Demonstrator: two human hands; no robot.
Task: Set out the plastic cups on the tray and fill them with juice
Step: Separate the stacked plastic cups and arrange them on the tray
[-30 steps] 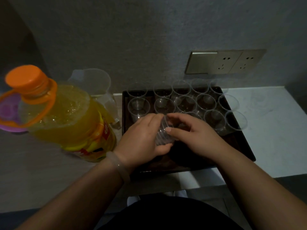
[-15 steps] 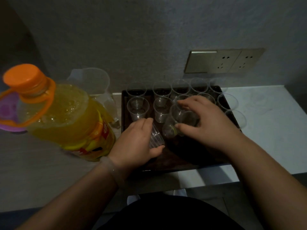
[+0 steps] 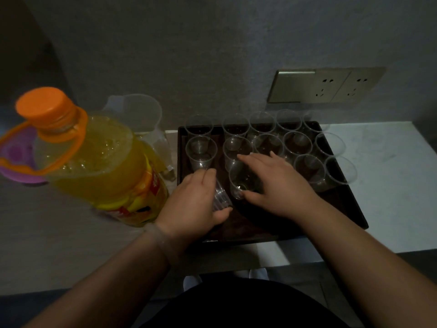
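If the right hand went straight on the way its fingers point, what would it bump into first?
Most likely the empty second-row cup just beyond its fingertips, which look almost against its rim, though depth is hard to judge. The right hand grips the front cup between thumb and fingers.

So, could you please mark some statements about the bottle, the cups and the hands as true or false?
1. The juice bottle has its orange cap on. True.
2. The cups on the tray contain juice. False: they are empty.
3. The left hand holds a stack of cups. True.
4. The juice bottle stands to the right of the tray. False: it stands to its left.
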